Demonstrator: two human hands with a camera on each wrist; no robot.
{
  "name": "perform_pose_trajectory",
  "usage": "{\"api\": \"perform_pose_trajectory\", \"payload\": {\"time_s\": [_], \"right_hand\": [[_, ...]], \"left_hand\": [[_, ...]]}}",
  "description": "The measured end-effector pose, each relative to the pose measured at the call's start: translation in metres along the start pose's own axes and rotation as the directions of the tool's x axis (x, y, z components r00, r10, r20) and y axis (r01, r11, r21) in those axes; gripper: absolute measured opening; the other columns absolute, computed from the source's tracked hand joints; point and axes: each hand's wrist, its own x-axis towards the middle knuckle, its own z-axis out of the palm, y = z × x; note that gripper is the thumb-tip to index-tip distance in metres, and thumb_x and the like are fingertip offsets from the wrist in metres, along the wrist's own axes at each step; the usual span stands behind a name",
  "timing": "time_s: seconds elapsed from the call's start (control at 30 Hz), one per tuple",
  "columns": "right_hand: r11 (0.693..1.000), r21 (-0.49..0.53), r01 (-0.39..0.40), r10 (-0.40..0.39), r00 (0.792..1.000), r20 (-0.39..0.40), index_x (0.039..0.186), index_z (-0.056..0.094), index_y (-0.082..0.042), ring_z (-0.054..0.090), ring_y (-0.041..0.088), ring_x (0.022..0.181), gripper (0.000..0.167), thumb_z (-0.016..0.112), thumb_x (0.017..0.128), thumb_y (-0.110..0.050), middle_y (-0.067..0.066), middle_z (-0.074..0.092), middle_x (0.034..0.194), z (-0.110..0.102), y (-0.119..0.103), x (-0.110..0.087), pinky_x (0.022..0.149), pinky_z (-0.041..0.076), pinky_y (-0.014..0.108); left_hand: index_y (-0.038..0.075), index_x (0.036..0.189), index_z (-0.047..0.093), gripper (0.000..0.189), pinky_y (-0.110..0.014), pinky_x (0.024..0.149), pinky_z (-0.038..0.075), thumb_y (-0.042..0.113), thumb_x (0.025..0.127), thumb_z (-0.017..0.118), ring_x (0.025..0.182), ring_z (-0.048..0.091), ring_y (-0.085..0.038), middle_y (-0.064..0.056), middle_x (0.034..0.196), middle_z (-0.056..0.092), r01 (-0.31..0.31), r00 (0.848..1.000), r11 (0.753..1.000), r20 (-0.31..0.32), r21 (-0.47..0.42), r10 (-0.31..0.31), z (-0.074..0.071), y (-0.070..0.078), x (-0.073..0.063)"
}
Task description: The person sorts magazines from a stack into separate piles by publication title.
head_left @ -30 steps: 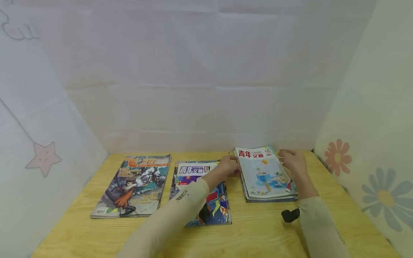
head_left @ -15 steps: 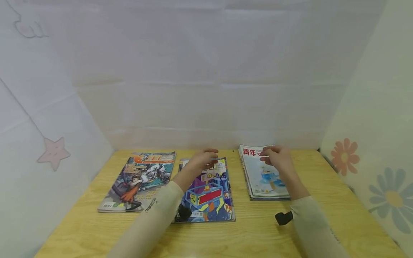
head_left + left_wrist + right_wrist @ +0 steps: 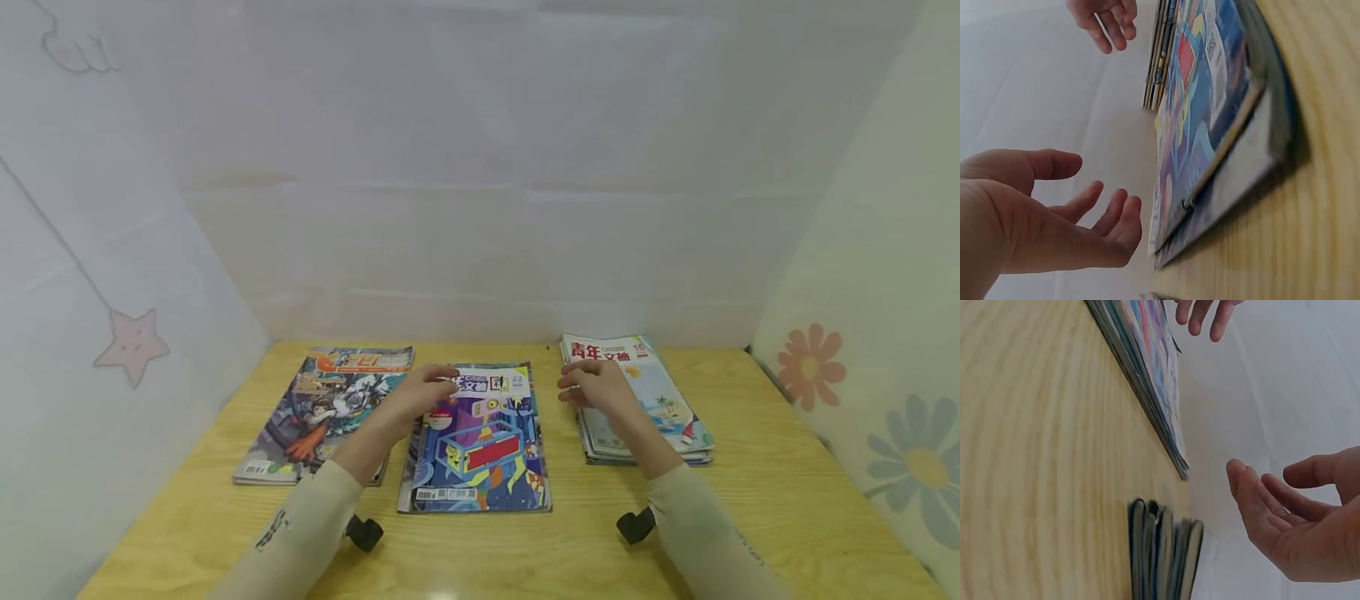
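My left hand (image 3: 420, 396) is raised beside the left edge of the middle magazine stack (image 3: 487, 458), whose top cover is purple and blue. In the left wrist view, its loosely bent fingers (image 3: 1125, 225) hold nothing and stay apart from the covers. Over the left side of the right magazine stack (image 3: 667, 400), topped by a white cover with a beach picture, hovers my right hand (image 3: 603, 390). The right wrist view shows its relaxed fingers (image 3: 1254, 503) with nothing in them. That stack's layered spines (image 3: 1163, 550) appear below the hand.
A third magazine stack (image 3: 322, 417) with a dark comic-style cover lies at the left, partly behind my left arm. All the stacks lie on a yellow wood-grain table (image 3: 480, 558). White sheeting (image 3: 480, 233) walls the back and sides, with printed flowers on the right.
Both hands have left the edges of the right stack and moved left. The left hand has passed over the middle stack to its left edge. The stacks appear to stay in place.
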Motion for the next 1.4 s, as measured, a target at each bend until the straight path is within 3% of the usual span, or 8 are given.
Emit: {"api": "perform_pose_trajectory", "payload": {"time_s": [0.2,0.4,0.77,0.97,1.1,1.2,1.27,1.4], "right_hand": [[0.999,-0.026,-0.042,0.044,0.994,0.099,0.132,0.061,0.005,0.069,0.034,0.104,0.035,0.058,0.104,-0.016,0.024,0.065,0.123,0.019,0.003,0.000,0.093,0.054,0.046],[0.992,0.023,-0.124,0.116,0.968,0.224,0.141,0.054,0.005,0.062,0.040,0.116,0.045,0.061,0.104,-0.020,0.027,0.059,0.131,0.031,0.011,-0.005,0.093,0.054,0.049],[0.989,0.045,-0.142,0.130,0.970,0.205,0.137,0.052,0.010,0.060,0.038,0.115,0.042,0.060,0.103,-0.014,0.028,0.055,0.131,0.040,0.018,-0.008,0.090,0.056,0.048],[0.987,0.050,-0.151,0.138,0.970,0.201,0.135,0.053,0.010,0.061,0.037,0.113,0.041,0.062,0.103,-0.013,0.027,0.057,0.128,0.043,0.020,-0.005,0.088,0.057,0.047],[0.985,0.053,-0.162,0.149,0.971,0.189,0.135,0.053,0.010,0.061,0.037,0.113,0.041,0.061,0.103,-0.012,0.027,0.057,0.128,0.042,0.021,-0.006,0.087,0.057,0.046],[0.986,0.052,-0.161,0.149,0.972,0.183,0.137,0.052,0.011,0.061,0.037,0.113,0.041,0.060,0.103,-0.012,0.028,0.056,0.128,0.042,0.019,-0.007,0.088,0.057,0.047],[0.986,0.052,-0.161,0.149,0.972,0.180,0.137,0.052,0.011,0.061,0.037,0.113,0.041,0.059,0.103,-0.012,0.028,0.056,0.128,0.042,0.018,-0.008,0.088,0.057,0.047],[0.986,0.045,-0.158,0.146,0.970,0.193,0.138,0.051,0.012,0.060,0.039,0.115,0.042,0.058,0.103,-0.011,0.029,0.056,0.130,0.044,0.017,-0.009,0.089,0.056,0.047]], "left_hand": [[0.011,0.151,0.048,0.051,-0.064,0.109,0.033,0.025,0.103,0.060,0.140,0.037,-0.043,-0.021,0.157,0.036,0.016,1.000,1.000,-0.016,-0.010,-0.016,-0.016,-0.010,-0.014],[0.006,0.157,0.035,0.064,-0.066,0.110,0.029,0.021,0.100,0.062,0.143,0.030,-0.046,-0.025,0.160,0.027,0.053,0.997,0.995,-0.048,-0.084,-0.057,-0.013,-0.020,-0.012],[0.004,0.158,0.031,0.068,-0.060,0.110,0.033,0.011,0.098,0.060,0.142,0.030,-0.046,-0.028,0.160,0.024,0.078,0.992,0.963,-0.074,-0.259,-0.100,-0.006,-0.016,-0.012],[-0.003,0.156,0.030,0.063,-0.056,0.116,0.027,0.005,0.098,0.054,0.143,0.027,-0.046,-0.029,0.156,0.030,0.102,0.991,0.889,-0.035,-0.446,-0.131,-0.015,-0.023,-0.006],[-0.004,0.155,0.034,0.061,-0.049,0.114,0.033,-0.001,0.097,0.053,0.140,0.036,-0.039,-0.026,0.153,0.037,0.145,0.980,0.803,-0.026,-0.577,-0.196,-0.016,-0.023,-0.001],[-0.002,0.151,0.043,0.055,-0.044,0.103,0.044,0.000,0.097,0.056,0.130,0.049,-0.034,-0.023,0.145,0.050,0.187,0.969,0.742,-0.001,-0.644,-0.246,-0.017,-0.026,0.003],[0.000,0.148,0.047,0.051,-0.042,0.094,0.048,0.004,0.098,0.057,0.121,0.056,-0.032,-0.021,0.137,0.058,0.222,0.966,0.744,0.039,-0.630,-0.255,-0.017,-0.028,0.003],[0.006,0.156,0.035,0.061,-0.048,0.086,0.054,0.010,0.101,0.059,0.112,0.060,-0.036,-0.024,0.131,0.059,0.253,0.967,0.813,0.146,-0.524,-0.207,-0.013,-0.033,0.000]]}}
